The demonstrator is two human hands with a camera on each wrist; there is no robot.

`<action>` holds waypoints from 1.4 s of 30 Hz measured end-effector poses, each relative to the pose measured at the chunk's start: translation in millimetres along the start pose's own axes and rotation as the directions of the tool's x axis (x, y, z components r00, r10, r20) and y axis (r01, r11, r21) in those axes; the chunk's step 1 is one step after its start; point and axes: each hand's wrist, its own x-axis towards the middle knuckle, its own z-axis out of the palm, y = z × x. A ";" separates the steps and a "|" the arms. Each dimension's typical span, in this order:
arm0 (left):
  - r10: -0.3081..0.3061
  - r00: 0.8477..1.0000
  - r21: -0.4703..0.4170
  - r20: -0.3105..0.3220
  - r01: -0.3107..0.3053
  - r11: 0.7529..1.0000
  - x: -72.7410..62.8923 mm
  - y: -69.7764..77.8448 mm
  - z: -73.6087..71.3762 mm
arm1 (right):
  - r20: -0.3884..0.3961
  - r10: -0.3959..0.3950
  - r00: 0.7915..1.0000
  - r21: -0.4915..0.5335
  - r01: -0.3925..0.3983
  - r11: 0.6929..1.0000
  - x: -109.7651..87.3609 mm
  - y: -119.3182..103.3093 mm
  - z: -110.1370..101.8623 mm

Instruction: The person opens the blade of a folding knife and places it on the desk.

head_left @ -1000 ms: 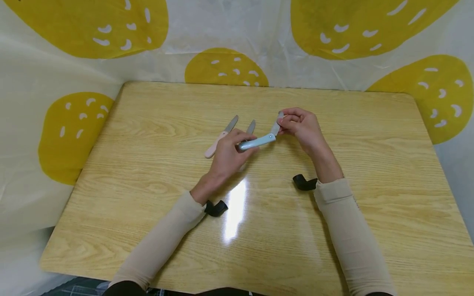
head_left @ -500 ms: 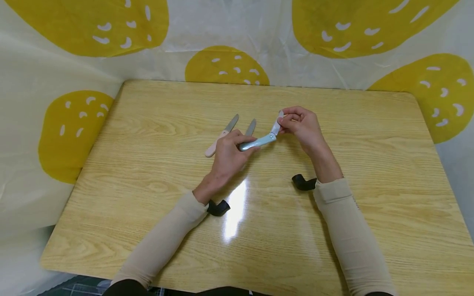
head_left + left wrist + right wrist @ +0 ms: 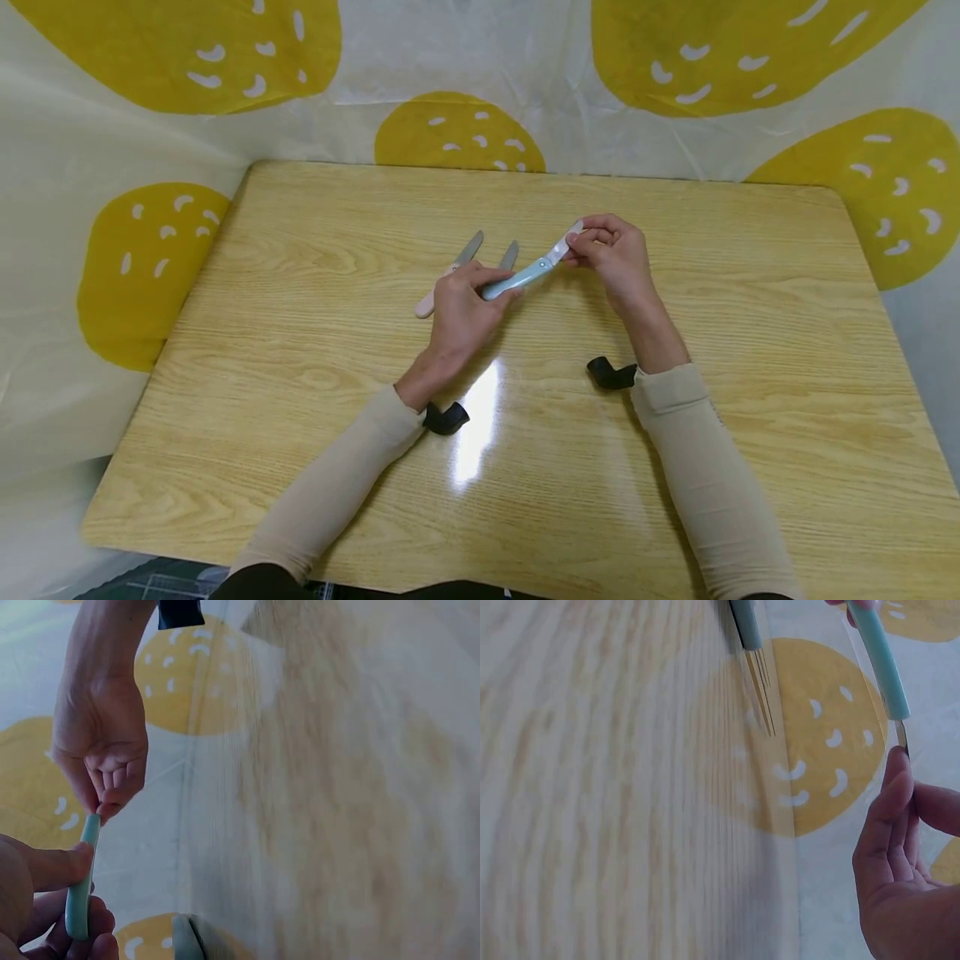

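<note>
My left hand grips the pale blue handle of a folding knife, thumb on one side and fingers on the other. The knife is held above the table. My right hand pinches its blade between thumb and fingers. Blade and handle stand almost in one line, with a slight bend at the pivot. In the left wrist view the handle appears edge-on. The right wrist view shows a short strip of blade between the handle and my fingertips.
A pink-handled knife with its blade out lies on the wooden table, partly behind my left hand. Another knife blade shows beside it, its handle mostly hidden. A patterned sheet hangs behind the table's far edge.
The blade has swung outward to the right, so the bend between it and the handle is now much smaller. The knife's handle has tilted up toward the right hand.
</note>
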 end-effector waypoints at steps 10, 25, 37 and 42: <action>-0.049 0.998 -0.009 -0.034 0.049 0.999 1.5 2.6 -0.3 | -0.045 0.003 0.999 0.052 -0.001 0.999 -2.7 2.8 5.3; -0.088 0.986 0.034 0.140 0.084 0.996 -5.6 1.6 -1.5 | -0.008 0.036 0.999 0.035 -0.036 0.999 -0.1 4.6 -1.6; -0.104 0.952 -0.029 0.289 0.117 0.993 -15.7 9.2 0.2 | -0.037 0.042 0.998 -0.119 -0.047 0.992 5.2 2.4 -9.5; -0.100 0.956 0.001 0.275 0.103 0.995 -15.9 10.4 1.5 | -0.005 0.047 0.999 -0.155 -0.047 0.987 4.8 3.2 -14.0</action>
